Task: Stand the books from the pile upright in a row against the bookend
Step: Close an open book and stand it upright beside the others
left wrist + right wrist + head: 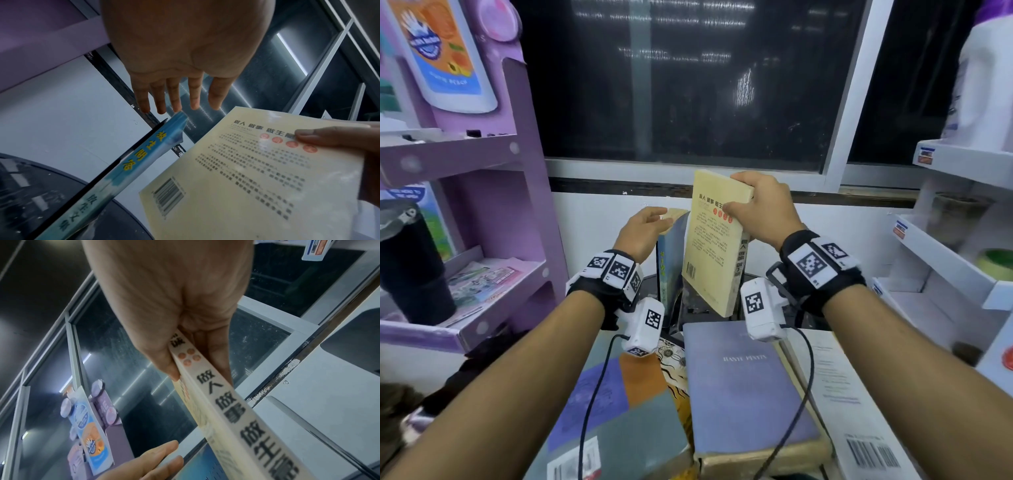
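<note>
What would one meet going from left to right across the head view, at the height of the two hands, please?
Purple shelf unit → left hand → blue book → yellow book → right hand → white shelf rack.

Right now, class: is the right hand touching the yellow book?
Touching. The right wrist view shows the right hand pinching the yellow book at its spine, thumb on one cover, fingers on the other.

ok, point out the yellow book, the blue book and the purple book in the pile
yellow book [709,246]: head view, back cover.
blue book [141,155]: left wrist view, spine lettering.
purple book [743,387]: head view, front cover.
</note>
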Demonstrator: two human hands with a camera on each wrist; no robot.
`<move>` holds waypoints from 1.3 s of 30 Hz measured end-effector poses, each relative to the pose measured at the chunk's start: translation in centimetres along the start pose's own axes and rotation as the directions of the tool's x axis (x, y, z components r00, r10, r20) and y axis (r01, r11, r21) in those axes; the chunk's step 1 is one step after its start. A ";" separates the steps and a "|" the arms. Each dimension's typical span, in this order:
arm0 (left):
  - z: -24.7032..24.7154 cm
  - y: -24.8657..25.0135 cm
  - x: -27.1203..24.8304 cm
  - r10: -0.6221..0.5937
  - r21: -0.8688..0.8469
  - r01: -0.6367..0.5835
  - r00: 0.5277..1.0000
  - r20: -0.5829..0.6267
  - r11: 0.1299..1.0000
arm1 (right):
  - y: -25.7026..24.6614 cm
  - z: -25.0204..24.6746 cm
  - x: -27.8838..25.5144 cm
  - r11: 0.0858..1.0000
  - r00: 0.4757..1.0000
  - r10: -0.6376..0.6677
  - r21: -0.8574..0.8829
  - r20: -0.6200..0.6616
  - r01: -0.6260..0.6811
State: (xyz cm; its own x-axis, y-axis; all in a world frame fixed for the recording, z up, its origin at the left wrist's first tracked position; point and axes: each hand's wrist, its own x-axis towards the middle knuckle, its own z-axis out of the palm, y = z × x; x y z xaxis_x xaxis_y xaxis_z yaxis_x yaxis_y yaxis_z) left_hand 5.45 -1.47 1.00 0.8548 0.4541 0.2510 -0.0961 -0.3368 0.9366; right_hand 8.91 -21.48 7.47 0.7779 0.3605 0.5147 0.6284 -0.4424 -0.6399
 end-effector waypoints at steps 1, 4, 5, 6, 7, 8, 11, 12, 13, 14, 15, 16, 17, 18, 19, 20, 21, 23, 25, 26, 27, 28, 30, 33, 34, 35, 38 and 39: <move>0.1 -0.4 0.4 -0.016 0.012 0.016 1.000 0.003 1.000 | 0.2 0.6 0.6 1.000 1.000 0.007 -0.015 0.006 -0.007; 0.3 -1.4 1.3 -0.045 0.019 0.045 0.999 0.000 0.999 | 1.1 2.4 2.2 0.997 0.998 0.043 -0.063 0.041 -0.041; 0.4 -1.6 1.6 -0.049 0.024 0.049 0.999 0.000 0.999 | 1.5 3.1 2.6 0.996 0.997 0.057 -0.072 0.055 -0.053; 0.5 -2.0 1.9 -0.053 0.031 0.053 0.999 -0.003 0.998 | 1.8 3.7 3.0 0.995 0.995 0.072 -0.079 0.067 -0.067; 0.6 -2.2 2.1 -0.057 0.032 0.057 0.998 -0.004 0.998 | 2.2 4.4 3.3 0.993 0.993 0.088 -0.088 0.075 -0.081; 0.6 -2.4 2.2 -0.063 0.024 0.063 0.998 -0.004 0.998 | 2.6 5.1 3.6 0.991 0.991 0.101 -0.094 0.083 -0.093; 0.7 -2.8 2.5 -0.096 -0.057 0.096 0.995 0.009 0.994 | 3.5 6.9 4.3 0.985 0.984 0.148 -0.100 0.101 -0.137; 0.7 -3.0 2.6 -0.100 -0.081 0.100 0.995 0.005 0.992 | 3.7 7.4 4.5 0.983 0.981 0.161 -0.111 0.109 -0.149; 0.6 -3.2 2.7 -0.098 -0.097 0.097 0.995 -0.003 0.991 | 4.0 7.9 4.7 0.981 0.979 0.168 -0.123 0.119 -0.153; 0.5 -3.3 2.7 -0.094 -0.108 0.092 0.996 -0.009 0.990 | 4.3 8.2 4.9 0.979 0.977 0.171 -0.136 0.131 -0.153; 0.3 -3.5 2.8 -0.090 -0.120 0.088 0.996 -0.015 0.989 | 4.6 8.6 5.1 0.977 0.975 0.172 -0.151 0.142 -0.150; 0.1 -3.6 2.9 -0.090 -0.127 0.086 0.996 -0.020 0.988 | 4.8 8.9 5.2 0.976 0.973 0.171 -0.162 0.152 -0.146; 0.0 -3.7 3.0 -0.088 -0.131 0.085 0.996 -0.018 0.988 | 5.0 9.2 5.4 0.975 0.972 0.174 -0.170 0.159 -0.146; -0.1 -3.8 3.1 -0.088 -0.132 0.086 0.996 -0.013 0.988 | 5.2 9.5 5.5 0.973 0.970 0.177 -0.178 0.165 -0.147; -0.2 -3.9 3.2 -0.087 -0.135 0.086 0.996 -0.006 0.987 | 5.4 9.7 5.5 0.971 0.970 0.175 -0.193 0.168 -0.141; -0.2 -4.0 3.2 -0.084 -0.136 0.083 0.996 0.000 0.987 | 5.4 9.9 5.5 0.968 0.970 0.169 -0.216 0.173 -0.130; -0.2 -4.1 3.3 -0.075 -0.136 0.075 0.997 0.003 0.988 | 5.5 10.0 5.6 0.962 0.969 0.173 -0.240 0.177 -0.128; -0.2 -4.1 3.3 -0.066 -0.140 0.066 0.998 0.003 0.988 | 5.5 10.2 5.7 0.960 0.968 0.180 -0.246 0.176 -0.133; -0.3 -4.2 3.4 -0.071 -0.152 0.072 0.997 0.009 0.986 | 5.5 10.7 6.0 0.965 0.967 0.188 -0.217 0.173 -0.149; -0.3 -4.2 3.4 -0.077 -0.163 0.079 0.997 0.020 0.983 | 5.5 11.1 6.1 0.969 0.966 0.191 -0.188 0.176 -0.157; -0.2 -4.1 3.4 -0.081 -0.179 0.086 0.996 0.032 0.980 | 5.4 11.5 6.1 0.974 0.963 0.195 -0.153 0.185 -0.168; -0.2 -4.1 3.4 -0.082 -0.192 0.089 0.996 0.041 0.977 | 5.4 11.9 6.0 0.978 0.962 0.191 -0.125 0.197 -0.169; -0.1 -4.1 3.3 -0.081 -0.209 0.088 0.996 0.041 0.974 | 5.2 12.8 6.0 0.982 0.959 0.173 -0.116 0.224 -0.150; -0.4 -4.3 3.4 -0.088 -0.229 0.093 0.996 0.032 0.969 | 4.6 13.3 5.9 0.987 0.954 0.134 -0.121 0.268 -0.105; -0.5 -4.4 3.4 -0.091 -0.231 0.097 0.995 0.035 0.968 | 4.4 13.3 5.8 0.987 0.950 0.129 -0.126 0.286 -0.096; -0.6 -4.5 3.4 -0.092 -0.234 0.098 0.995 0.038 0.967 | 4.1 13.2 5.7 0.988 0.944 0.128 -0.126 0.303 -0.093; -0.5 -4.4 3.4 -0.098 -0.251 0.108 0.994 0.053 0.962 | 3.6 12.8 5.1 0.989 0.922 0.144 -0.085 0.360 -0.121; -0.4 -4.3 3.5 -0.096 -0.257 0.108 0.994 0.057 0.960 | 3.4 12.7 5.0 0.988 0.912 0.153 -0.069 0.380 -0.137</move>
State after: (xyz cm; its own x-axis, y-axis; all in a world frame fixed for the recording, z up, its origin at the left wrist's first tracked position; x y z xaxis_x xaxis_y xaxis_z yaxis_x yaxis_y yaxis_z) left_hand 8.61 1.89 -2.11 0.8880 0.4362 0.1456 -0.1314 -0.0628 0.9893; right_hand 14.88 -10.79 0.57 0.8046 0.5731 0.1553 0.5149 -0.5432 -0.6632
